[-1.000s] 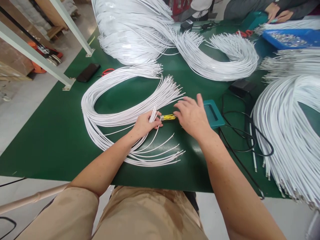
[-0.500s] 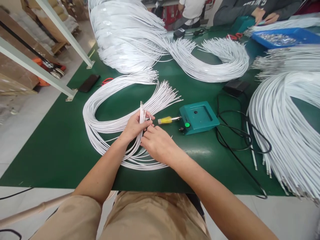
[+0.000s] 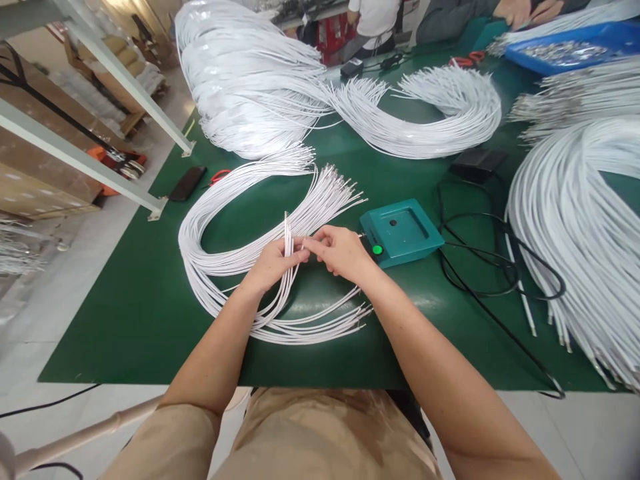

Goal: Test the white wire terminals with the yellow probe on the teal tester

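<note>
My left hand is closed around a few white cables, whose ends stick up past the thumb and fingers. Against its fingertips, my right hand pinches the end of a white cable; the tip is mostly covered by the fingers. Behind both hands lies a large curved bundle of white cables with metal-tipped ends fanned to the right. Several loose cables curve along the table in front of me. Just right of my right hand sits a teal electric device with a lit green button; its yellow-handled tool is hidden behind that hand.
On the green table are a black adapter, looped black cords, more white cable bundles, a dark phone-like object and red-handled tool. A blue tray of small metal parts stands near a co-worker's hands.
My right hand has moved right and up, from beside my left palm to its fingertips, now covering the yellow handle. The loose cable ends in front are uncovered. The view has shifted slightly.
</note>
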`<control>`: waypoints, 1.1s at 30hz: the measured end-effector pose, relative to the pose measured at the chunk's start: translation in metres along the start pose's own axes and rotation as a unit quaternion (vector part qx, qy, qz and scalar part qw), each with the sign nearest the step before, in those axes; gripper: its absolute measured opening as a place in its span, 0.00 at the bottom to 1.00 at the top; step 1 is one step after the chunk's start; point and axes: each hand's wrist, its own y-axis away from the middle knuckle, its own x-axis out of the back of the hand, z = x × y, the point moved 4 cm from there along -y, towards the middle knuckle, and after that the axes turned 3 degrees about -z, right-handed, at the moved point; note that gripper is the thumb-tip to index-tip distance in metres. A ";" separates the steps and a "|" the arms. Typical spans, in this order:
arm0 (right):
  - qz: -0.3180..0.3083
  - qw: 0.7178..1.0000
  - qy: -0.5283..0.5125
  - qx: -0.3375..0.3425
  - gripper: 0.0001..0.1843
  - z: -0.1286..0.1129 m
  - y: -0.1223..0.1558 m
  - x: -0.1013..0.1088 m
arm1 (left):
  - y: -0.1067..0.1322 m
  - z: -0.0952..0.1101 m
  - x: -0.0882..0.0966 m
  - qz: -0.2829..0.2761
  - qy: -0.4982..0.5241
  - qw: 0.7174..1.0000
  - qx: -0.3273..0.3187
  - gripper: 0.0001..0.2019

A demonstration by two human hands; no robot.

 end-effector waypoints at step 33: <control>-0.111 0.830 -0.541 -0.072 0.20 0.026 0.004 -0.025 | 0.007 0.015 -0.023 0.012 0.007 0.999 -0.033 0.17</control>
